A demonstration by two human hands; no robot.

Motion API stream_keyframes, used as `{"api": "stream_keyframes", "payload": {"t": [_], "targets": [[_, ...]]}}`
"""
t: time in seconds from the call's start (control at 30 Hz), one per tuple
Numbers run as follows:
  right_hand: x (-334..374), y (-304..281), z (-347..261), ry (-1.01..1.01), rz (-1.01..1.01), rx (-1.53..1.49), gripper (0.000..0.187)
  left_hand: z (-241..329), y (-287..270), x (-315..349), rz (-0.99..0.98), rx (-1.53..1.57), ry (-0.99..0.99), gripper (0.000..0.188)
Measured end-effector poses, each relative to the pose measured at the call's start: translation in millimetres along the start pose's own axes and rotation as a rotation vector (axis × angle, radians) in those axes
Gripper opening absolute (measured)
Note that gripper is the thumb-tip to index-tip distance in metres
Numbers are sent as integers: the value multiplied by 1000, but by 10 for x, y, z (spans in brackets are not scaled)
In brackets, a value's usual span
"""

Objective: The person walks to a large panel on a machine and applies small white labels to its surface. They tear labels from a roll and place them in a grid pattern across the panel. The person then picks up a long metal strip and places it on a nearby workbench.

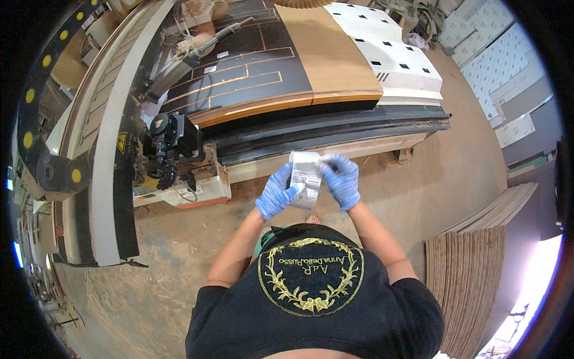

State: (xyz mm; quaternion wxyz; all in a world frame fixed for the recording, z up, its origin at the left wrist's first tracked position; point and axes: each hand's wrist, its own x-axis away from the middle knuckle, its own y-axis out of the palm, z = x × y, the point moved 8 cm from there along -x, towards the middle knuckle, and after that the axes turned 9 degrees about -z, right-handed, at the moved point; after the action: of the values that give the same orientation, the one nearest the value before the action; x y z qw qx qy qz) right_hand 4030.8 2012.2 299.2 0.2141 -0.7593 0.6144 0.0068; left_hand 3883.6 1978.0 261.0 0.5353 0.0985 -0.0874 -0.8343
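Both my hands wear blue knit gloves and meet in front of my body. My left hand (277, 192) is closed round a strip of white printed labels (306, 178), its thumb lying across the front. The strip curls over at its top and hangs down in a loop. At the upper right edge of the strip, my right hand (342, 182) has its fingers pinched together on the label paper. Just what the right fingertips grip is partly hidden by the curled paper.
Ahead stands a long machine bed (335, 128) carrying dark cut panels (239, 60), a tan board (335, 54) and white panels (400, 66). A black machine head (173, 140) is at left. A co-worker's gloved hand (194, 43) is beyond it. Stacked boards (466, 281) stand right.
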Motion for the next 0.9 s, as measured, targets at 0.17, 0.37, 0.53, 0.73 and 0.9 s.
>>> {"api": "stream_keyframes", "payload": {"t": [0.17, 0.37, 0.53, 0.73, 0.9], "targets": [[-244, -569, 438, 260, 176, -633, 17, -180, 178, -243, 128, -80, 16, 46], [-165, -452, 251, 153, -101, -626, 26, -206, 152, -252, 320, -137, 106, 41], [-50, -146, 271, 117, -267, -420, 46, -112, 101, -172, 370, -125, 62, 44], [-129, 55, 235, 60, -205, -547, 47, -108, 64, -47, 347, -177, 0, 40], [-197, 103, -155, -180, -184, -266, 51, 87, -98, 100, 414, -231, 7, 35]]}}
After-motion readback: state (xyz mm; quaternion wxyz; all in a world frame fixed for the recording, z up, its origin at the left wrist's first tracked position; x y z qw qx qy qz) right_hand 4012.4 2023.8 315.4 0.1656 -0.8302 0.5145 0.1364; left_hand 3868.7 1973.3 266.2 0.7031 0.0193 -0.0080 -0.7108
